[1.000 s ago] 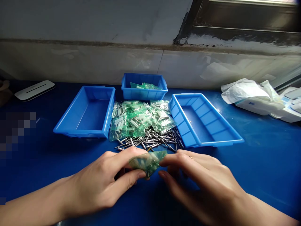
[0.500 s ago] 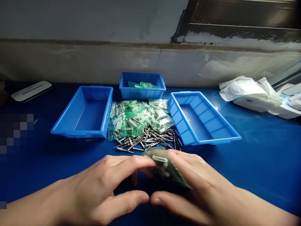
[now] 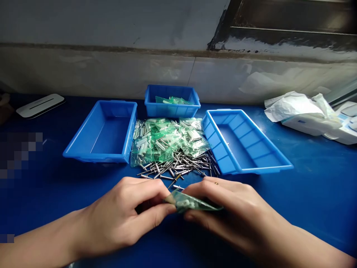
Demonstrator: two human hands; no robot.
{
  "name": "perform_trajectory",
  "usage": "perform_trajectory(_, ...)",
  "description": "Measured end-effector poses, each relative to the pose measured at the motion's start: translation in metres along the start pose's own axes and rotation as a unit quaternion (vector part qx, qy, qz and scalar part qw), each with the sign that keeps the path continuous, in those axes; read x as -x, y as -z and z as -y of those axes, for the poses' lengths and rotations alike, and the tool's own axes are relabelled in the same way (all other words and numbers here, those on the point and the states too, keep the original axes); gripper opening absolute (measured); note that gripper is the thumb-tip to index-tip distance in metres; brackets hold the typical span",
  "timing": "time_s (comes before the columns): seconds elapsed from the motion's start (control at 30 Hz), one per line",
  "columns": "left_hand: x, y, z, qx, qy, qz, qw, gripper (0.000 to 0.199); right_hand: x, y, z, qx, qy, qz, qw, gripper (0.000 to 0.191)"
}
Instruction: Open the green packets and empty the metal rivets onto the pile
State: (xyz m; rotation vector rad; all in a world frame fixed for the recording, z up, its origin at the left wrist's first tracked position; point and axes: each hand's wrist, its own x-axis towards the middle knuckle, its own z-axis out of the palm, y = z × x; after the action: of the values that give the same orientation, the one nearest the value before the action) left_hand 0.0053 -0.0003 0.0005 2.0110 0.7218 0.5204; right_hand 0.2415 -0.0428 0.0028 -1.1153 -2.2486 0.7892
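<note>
Both hands hold one small green clear packet (image 3: pixel 187 202) with white plastic pieces inside, just above the blue table near its front. My left hand (image 3: pixel 125 214) pinches the packet's left end between thumb and fingers. My right hand (image 3: pixel 234 212) covers its right end, fingers curled over it. Just beyond the hands lies a scatter of metal screws (image 3: pixel 178 168), and behind that a heap of the same green packets (image 3: pixel 167 139).
Three blue plastic bins stand around the heap: one at the left (image 3: pixel 83 152), one at the right (image 3: pixel 259 169), and a small one at the back (image 3: pixel 170 110) with a few packets in it. White crumpled wrapping (image 3: pixel 301 111) lies far right. A white flat device (image 3: pixel 39 106) lies far left.
The packet was lifted and turned between the hands, then brought down flatter. My left hand has gone from spread fingers to a pinch on its left end.
</note>
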Motion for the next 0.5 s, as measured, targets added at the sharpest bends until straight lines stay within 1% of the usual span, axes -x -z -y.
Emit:
perform_trajectory(0.07,0.0003,0.0002,-0.0001,-0.002,0.014,-0.006,1.0,0.018,-0.0001,0.0016,0.0004,-0.05,-0.031,-0.01,0.998,0.008)
perform_trajectory(0.17,0.0002,0.0004,-0.0001,0.014,0.043,-0.009,0.999,0.02,-0.0035,0.0062,0.004,-0.1,-0.04,-0.026,0.994,0.017)
perform_trajectory(0.27,-0.0009,0.0015,-0.0008,0.047,0.075,-0.006,0.996,0.025,-0.0067,0.0085,0.006,-0.075,-0.014,-0.034,0.997,0.02)
perform_trajectory(0.33,-0.0013,0.0026,-0.0014,0.043,0.08,-0.002,0.996,0.027,-0.007,0.0073,0.0049,-0.046,0.008,-0.031,0.998,0.021)
perform_trajectory(0.37,-0.0011,0.0031,-0.0018,0.032,0.073,0.0,0.997,0.027,-0.0064,0.006,0.0038,-0.032,0.016,-0.032,0.999,0.02)
perform_trajectory(0.43,0.0,0.0037,-0.0029,0.015,0.032,-0.005,0.999,0.024,-0.0046,0.0027,0.0007,-0.005,0.016,-0.032,0.999,0.017)
perform_trajectory(0.5,0.0016,0.0036,-0.0046,0.023,-0.014,-0.003,1.0,0.018,-0.0027,-0.0002,-0.0022,0.032,0.008,-0.039,0.999,0.022)
